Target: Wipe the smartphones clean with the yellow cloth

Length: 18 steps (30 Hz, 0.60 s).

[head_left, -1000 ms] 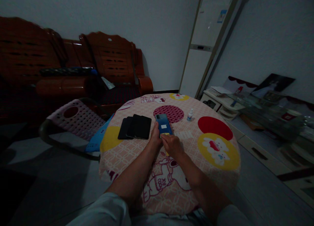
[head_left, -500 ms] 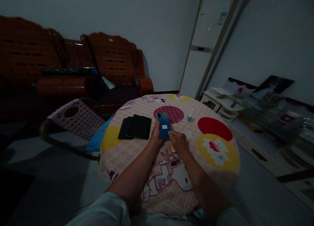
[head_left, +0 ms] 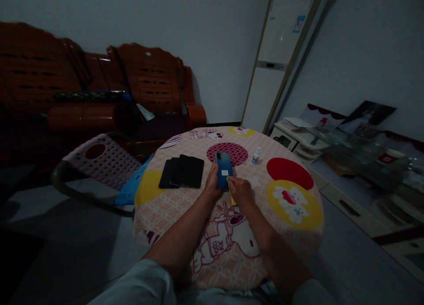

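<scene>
My left hand point(head_left: 212, 181) is wrapped round the left side of a blue smartphone point(head_left: 224, 163), held with its back up. A small white sticker sits on the phone's back, and the camera block is at its top left. Pinched in my right hand point(head_left: 241, 191) is a yellow cloth point(head_left: 233, 202), which hangs below the fingers and touches the phone's lower right edge. Most of the cloth is hidden by the hand. Left of my hands lie several overlapping dark tablets or phones point(head_left: 188, 171). Farther right stands a small white bottle point(head_left: 256, 156) with a blue label.
A round table with a patterned cloth point(head_left: 172, 212) is before me. A woven chair point(head_left: 102, 157) with a blue bag point(head_left: 132, 188) stands at the left, wooden seats point(head_left: 149, 79) behind. On the right is a cluttered low cabinet point(head_left: 344, 203) with a glass top.
The phone has shifted slightly right and tilted a little in my left hand. My right hand stays by its lower right edge with the yellow cloth.
</scene>
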Available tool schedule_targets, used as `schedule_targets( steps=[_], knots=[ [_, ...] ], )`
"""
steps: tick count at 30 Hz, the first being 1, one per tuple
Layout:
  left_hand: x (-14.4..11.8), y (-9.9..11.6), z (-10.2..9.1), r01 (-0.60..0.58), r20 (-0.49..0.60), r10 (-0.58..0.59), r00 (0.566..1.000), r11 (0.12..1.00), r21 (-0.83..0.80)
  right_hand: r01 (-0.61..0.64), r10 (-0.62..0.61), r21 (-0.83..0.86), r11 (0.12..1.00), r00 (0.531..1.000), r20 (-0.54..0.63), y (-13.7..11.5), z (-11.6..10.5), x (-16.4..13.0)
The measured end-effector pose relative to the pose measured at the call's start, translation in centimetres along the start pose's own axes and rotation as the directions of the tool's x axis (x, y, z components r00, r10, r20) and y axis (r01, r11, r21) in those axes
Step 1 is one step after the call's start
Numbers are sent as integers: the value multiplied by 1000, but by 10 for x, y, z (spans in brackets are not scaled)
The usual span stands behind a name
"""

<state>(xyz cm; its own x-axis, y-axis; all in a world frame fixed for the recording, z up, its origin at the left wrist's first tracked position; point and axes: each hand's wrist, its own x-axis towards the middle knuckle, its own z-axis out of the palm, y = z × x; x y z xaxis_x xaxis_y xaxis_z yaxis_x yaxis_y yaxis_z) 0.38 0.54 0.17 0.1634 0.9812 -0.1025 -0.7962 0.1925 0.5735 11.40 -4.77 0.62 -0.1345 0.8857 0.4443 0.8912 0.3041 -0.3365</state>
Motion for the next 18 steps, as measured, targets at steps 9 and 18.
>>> schedule_targets(
  steps=[9, 18],
  knots=[
    [-4, -1, 3, 10, 29, -11, 1000, 999, 41, 114, -114, 69, 991, 993, -2, -9, 5, -2],
    [1, 0, -4, -12, 11, 11, 1000, 999, 35, -46, 46, -16, 999, 999, -27, 5, -2, 2]
  ],
)
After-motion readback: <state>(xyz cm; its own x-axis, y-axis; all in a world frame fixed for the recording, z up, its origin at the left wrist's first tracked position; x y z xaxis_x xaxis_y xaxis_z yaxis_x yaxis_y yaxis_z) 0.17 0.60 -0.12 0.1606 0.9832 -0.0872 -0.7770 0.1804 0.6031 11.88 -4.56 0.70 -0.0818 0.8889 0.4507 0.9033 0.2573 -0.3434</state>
